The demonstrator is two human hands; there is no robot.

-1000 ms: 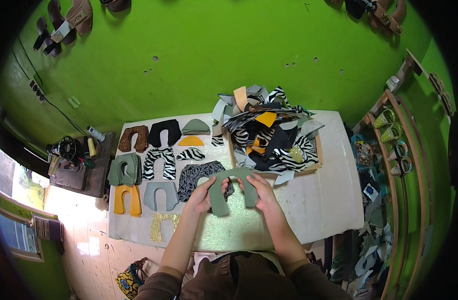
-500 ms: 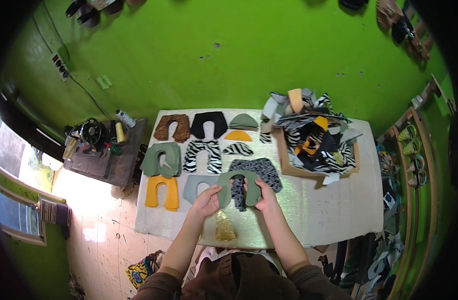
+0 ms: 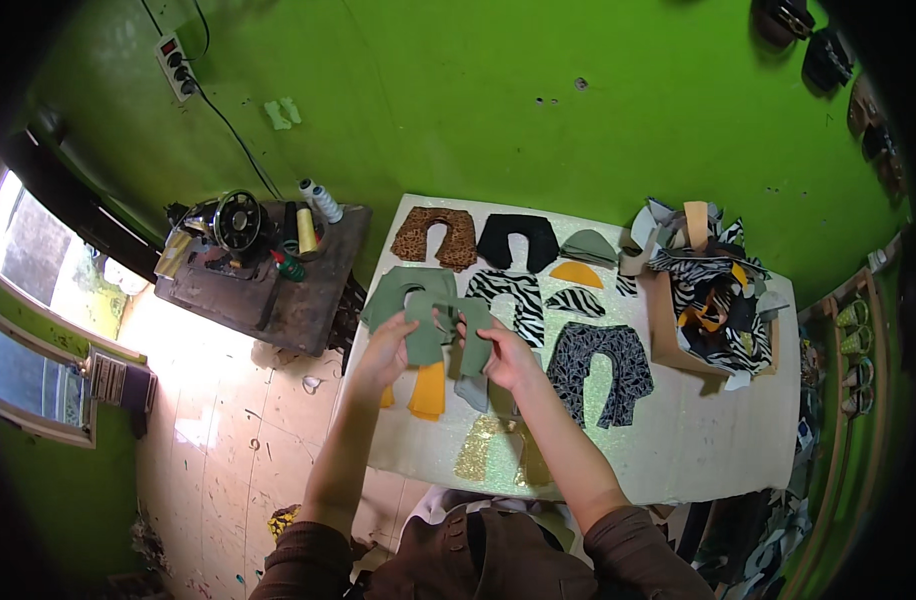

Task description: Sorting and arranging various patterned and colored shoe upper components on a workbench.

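Observation:
Between my hands is a sage-green U-shaped cut piece (image 3: 425,346), raised above the table. My left hand (image 3: 386,352) pinches one leg of it, and my right hand (image 3: 508,358) grips the other leg. Just behind it lies a stack of matching green U-shaped pieces (image 3: 383,292), partly covered by the held one. Zebra-print U pieces (image 3: 526,300) lie to the right of that stack. Yellow U pieces (image 3: 429,392) and a light grey piece (image 3: 472,391) are mostly hidden under my hands and forearms.
Brown spotted (image 3: 418,238) and black (image 3: 493,245) U pieces lie at the back. A black-and-grey patterned piece (image 3: 628,375) and gold pieces (image 3: 483,450) lie nearer. A cardboard box (image 3: 668,335) overflows with scraps. A sewing machine (image 3: 240,220) stands on the left table.
My view has swung left. Both hands have carried the green piece leftward, from in front of the black-and-grey patterned piece to over the green stack. Both still hold it.

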